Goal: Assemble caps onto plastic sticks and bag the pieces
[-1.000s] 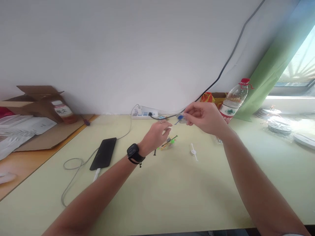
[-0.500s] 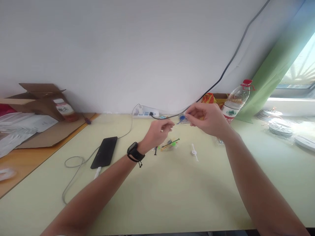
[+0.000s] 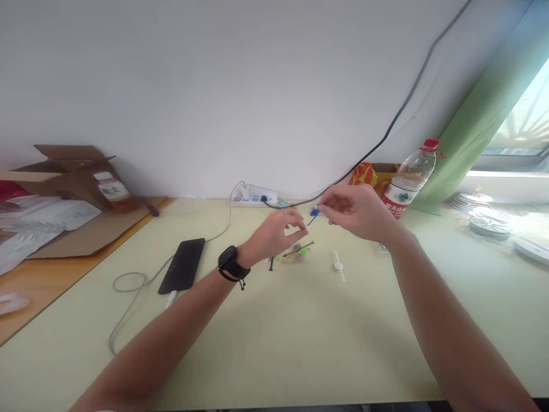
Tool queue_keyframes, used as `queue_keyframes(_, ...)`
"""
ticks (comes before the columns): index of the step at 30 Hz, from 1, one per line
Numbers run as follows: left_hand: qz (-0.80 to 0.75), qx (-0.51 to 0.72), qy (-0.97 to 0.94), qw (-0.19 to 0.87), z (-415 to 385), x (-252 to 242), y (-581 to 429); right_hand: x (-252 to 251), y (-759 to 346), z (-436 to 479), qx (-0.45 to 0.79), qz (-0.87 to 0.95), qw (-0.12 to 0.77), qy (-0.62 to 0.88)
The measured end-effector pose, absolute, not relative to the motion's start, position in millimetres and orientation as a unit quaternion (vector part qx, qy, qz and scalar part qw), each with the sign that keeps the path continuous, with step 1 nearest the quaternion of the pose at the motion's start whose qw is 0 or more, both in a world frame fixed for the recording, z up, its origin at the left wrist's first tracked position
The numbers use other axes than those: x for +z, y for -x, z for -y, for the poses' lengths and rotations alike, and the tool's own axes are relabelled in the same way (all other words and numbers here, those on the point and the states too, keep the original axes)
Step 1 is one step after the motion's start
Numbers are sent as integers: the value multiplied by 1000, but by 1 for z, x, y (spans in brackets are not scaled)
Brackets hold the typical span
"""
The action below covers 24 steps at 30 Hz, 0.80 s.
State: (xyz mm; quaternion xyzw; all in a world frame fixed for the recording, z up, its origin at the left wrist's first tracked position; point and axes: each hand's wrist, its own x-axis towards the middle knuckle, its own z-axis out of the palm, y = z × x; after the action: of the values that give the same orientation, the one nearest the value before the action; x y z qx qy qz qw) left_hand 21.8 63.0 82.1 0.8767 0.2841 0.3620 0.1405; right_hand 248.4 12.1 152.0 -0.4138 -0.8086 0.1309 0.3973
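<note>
A pale yellow-green table (image 3: 274,343) fills the foreground beneath a bare white wall. A black wristwatch (image 3: 230,264) is worn on the left arm, with a black phone (image 3: 182,265) lying flat to its left. The left hand (image 3: 278,233) has been raised and its thumb and forefinger drawn into a closed pinch; whether anything is held there cannot be told. Below it lie small coloured plastic pieces (image 3: 295,251) and a white plastic piece (image 3: 338,265). A small blue plastic piece on a thin stem (image 3: 314,213) is pinched above the table in the right hand (image 3: 357,213), lowered slightly. The stem's end is now just beside the left fingertips, so both hands are judged engaged on it. Beyond stand a white power strip (image 3: 253,197) and a clear red-capped bottle (image 3: 407,180).
</note>
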Motion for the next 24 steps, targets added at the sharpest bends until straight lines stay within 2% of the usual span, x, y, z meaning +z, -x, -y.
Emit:
queue_keyframes(15, -252, 314, -905, 135, -65, 87, -15, 126, -234, -33, 93, 857, 242, 445)
queue_keyframes(24, -242, 315, -907, 139, -64, 88, -15, 123, -229, -34, 92, 858, 248, 440)
